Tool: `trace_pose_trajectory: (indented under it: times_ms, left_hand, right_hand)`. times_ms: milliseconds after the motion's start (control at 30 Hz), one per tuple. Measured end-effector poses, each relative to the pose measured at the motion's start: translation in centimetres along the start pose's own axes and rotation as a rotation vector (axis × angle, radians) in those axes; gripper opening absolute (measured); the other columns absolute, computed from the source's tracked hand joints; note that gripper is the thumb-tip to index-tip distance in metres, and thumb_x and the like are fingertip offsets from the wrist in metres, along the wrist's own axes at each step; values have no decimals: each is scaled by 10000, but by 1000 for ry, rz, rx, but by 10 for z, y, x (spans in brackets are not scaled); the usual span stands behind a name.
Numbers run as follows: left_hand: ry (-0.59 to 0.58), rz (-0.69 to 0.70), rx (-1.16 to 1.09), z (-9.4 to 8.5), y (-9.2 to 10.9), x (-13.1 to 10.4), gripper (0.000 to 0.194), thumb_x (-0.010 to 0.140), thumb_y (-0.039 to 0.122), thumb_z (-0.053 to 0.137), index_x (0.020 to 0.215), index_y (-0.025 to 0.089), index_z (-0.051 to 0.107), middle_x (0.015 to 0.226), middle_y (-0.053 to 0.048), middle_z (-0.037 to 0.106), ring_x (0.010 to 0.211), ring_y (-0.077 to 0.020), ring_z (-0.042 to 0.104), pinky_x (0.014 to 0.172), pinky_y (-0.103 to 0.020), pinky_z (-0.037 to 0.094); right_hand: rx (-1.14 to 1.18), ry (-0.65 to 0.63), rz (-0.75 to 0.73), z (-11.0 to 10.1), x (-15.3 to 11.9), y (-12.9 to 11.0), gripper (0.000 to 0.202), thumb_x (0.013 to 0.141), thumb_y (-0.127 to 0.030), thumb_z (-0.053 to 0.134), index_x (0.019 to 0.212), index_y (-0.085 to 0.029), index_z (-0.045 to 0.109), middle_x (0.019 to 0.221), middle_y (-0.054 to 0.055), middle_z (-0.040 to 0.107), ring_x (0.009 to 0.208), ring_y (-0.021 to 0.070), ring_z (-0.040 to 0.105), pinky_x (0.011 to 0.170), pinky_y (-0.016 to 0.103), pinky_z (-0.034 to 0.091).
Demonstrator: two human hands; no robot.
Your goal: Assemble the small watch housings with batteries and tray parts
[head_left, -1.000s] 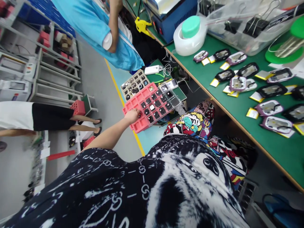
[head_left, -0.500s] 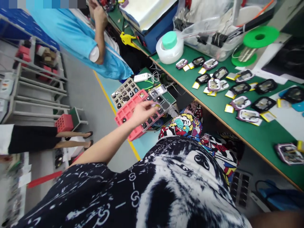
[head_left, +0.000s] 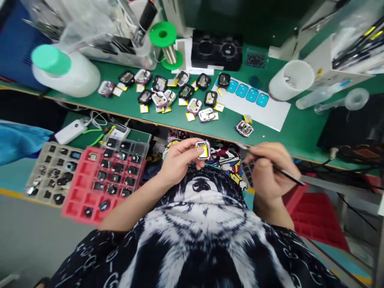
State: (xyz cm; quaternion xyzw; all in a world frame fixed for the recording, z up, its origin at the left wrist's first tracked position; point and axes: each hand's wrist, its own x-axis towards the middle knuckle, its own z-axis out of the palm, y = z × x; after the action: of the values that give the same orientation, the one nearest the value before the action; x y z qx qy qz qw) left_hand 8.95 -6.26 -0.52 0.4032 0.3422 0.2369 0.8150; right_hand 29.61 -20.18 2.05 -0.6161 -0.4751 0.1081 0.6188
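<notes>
Pinkish case [head_left: 204,144] with yellow-edged pale insert [head_left: 205,151]: left grip [head_left: 180,161] pinches it, right grip [head_left: 271,171] clasps a slender tool [head_left: 291,177].

White cup [head_left: 287,86], mint-capped bottle [head_left: 68,76]

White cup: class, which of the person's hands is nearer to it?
Right. The right hand, holding a thin tool, appears below the white cup; the left hand is farther away, lower left.

The left hand [head_left: 177,164] hides part of the case [head_left: 205,151]; a blue box [head_left: 15,46] at upper left is cut off.
</notes>
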Motion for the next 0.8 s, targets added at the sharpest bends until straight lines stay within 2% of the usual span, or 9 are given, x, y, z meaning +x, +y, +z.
trace_pose_trajectory:
  times_ms: [67, 133, 267, 400, 533, 633, 733, 800]
  left_hand:
    - [14, -13, 2, 4, -3, 0, 217, 899, 318, 887, 1056, 184, 817, 762, -13, 756, 590, -127, 708, 520, -215, 579]
    - [14, -27, -10, 6, -6, -1, 214, 895, 312, 895, 1046, 183, 817, 786, -18, 765, 607, -135, 722, 522, -218, 588]
    - [-23, -60, 3, 5, -11, -3, 214, 941, 331, 869, 1060, 166, 803, 737, -30, 757, 615, -146, 723, 526, -219, 596]
    - [-38, -63, 62, 2, -14, -3, 267, 978, 366, 843, 1131, 154, 790, 727, -39, 763, 617, -149, 723, 556, -236, 624]
    - [-24, -42, 41, 0, -14, -1, 365, 965, 351, 851, 1276, 198, 738, 728, -1, 742, 603, -157, 730, 524, -238, 613]
    - [-62, -50, -8, -2, -14, 0, 440, 924, 283, 879, 1324, 222, 705, 805, 9, 745, 621, -143, 734, 520, -223, 605]
    - [-87, -40, -28, -3, -16, 1, 557, 851, 189, 922, 1352, 227, 681, 943, -3, 761, 705, -139, 760, 576, -222, 634]
    - [-89, -27, -7, -4, -18, 1, 588, 845, 167, 921, 1371, 220, 661, 964, -9, 762, 749, -150, 776, 617, -236, 658]
  right_hand:
    - [81, -111, -14, 12, -13, -7, 262, 1064, -260, 683, 1250, -354, 842, 908, 34, 760, 789, 223, 706, 709, 427, 573]
    - [118, -167, -15, 18, -21, -5, 302, 1053, -212, 674, 1270, -347, 834, 926, 38, 773, 805, 233, 718, 708, 432, 598]
    - [122, -227, 28, 22, -24, 7, 307, 1048, -215, 691, 1283, -358, 827, 971, 39, 799, 857, 248, 741, 762, 453, 633]
    - [126, -242, 60, 25, -27, 13, 310, 1045, -197, 693, 1279, -347, 831, 998, 43, 795, 866, 240, 742, 784, 445, 628]
    - [129, -205, 120, 26, -29, 12, 239, 1058, -247, 689, 1207, -340, 851, 941, 44, 777, 809, 238, 719, 729, 433, 606]
    - [114, -187, 135, 26, -30, 12, 212, 1060, -274, 690, 1181, -329, 856, 916, 46, 773, 798, 243, 712, 720, 435, 593]
    - [126, -187, 145, 26, -29, 13, 217, 1058, -249, 691, 1180, -322, 855, 920, 41, 771, 792, 231, 712, 721, 425, 578]
    - [140, -196, 157, 26, -29, 15, 221, 1056, -228, 696, 1180, -318, 855, 919, 37, 768, 777, 219, 708, 704, 410, 561]
